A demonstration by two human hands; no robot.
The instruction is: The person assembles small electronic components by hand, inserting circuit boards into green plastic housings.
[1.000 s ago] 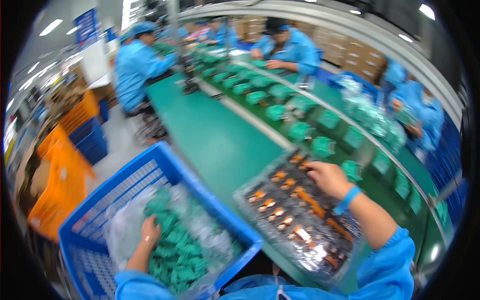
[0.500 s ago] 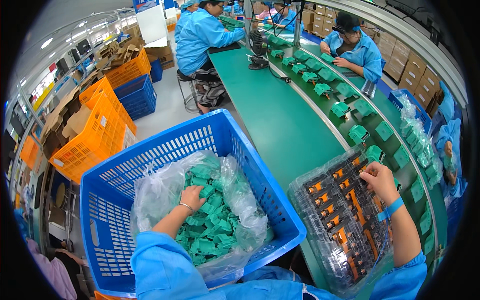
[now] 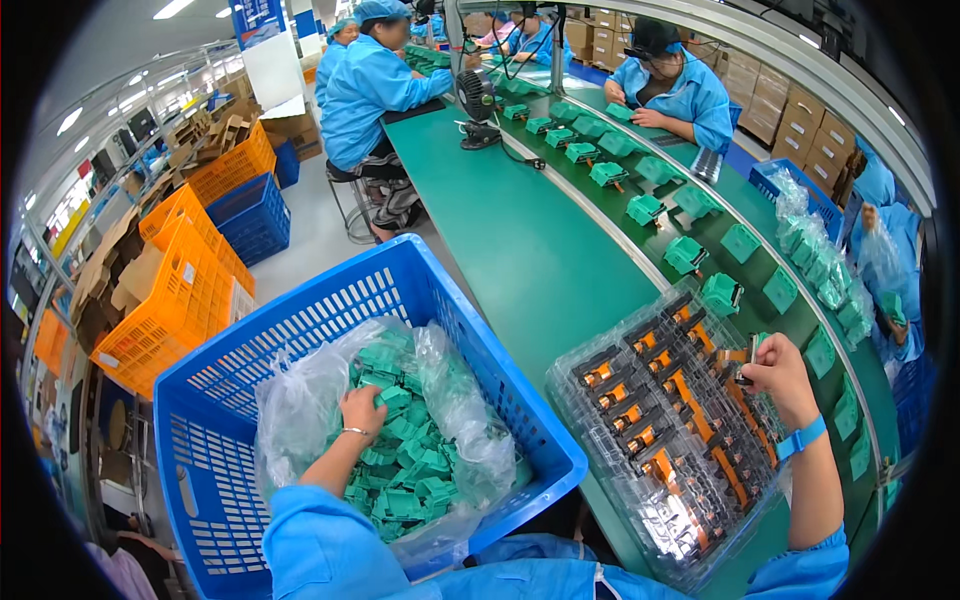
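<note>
My left hand [image 3: 362,412] reaches into a blue crate [image 3: 572,462], its fingers curled onto a green plastic housing [image 3: 393,399] on top of the pile. Many loose green housings [image 3: 405,470] lie there inside a clear plastic bag [image 3: 285,410]. Over the far right edge of a clear blister tray [image 3: 580,370], my right hand [image 3: 780,378] pinches a small black part with an orange strip [image 3: 735,355]. Rows of similar black and orange parts [image 3: 660,465] sit in the tray's pockets. A blue band [image 3: 802,438] circles my right wrist.
Beside the tray runs a conveyor [image 3: 715,240] carrying green housings in two lines. A black fan [image 3: 476,97] stands on the green table [image 3: 510,260]. Co-workers in blue sit at the far left [image 3: 362,90] and across the line [image 3: 680,95]. Orange crates [image 3: 175,310] stand left.
My right hand has lifted a black part with an orange strip from the tray. My left fingers have curled in on the pile. The view has shifted slightly, and conveyor housings have moved nearer.
</note>
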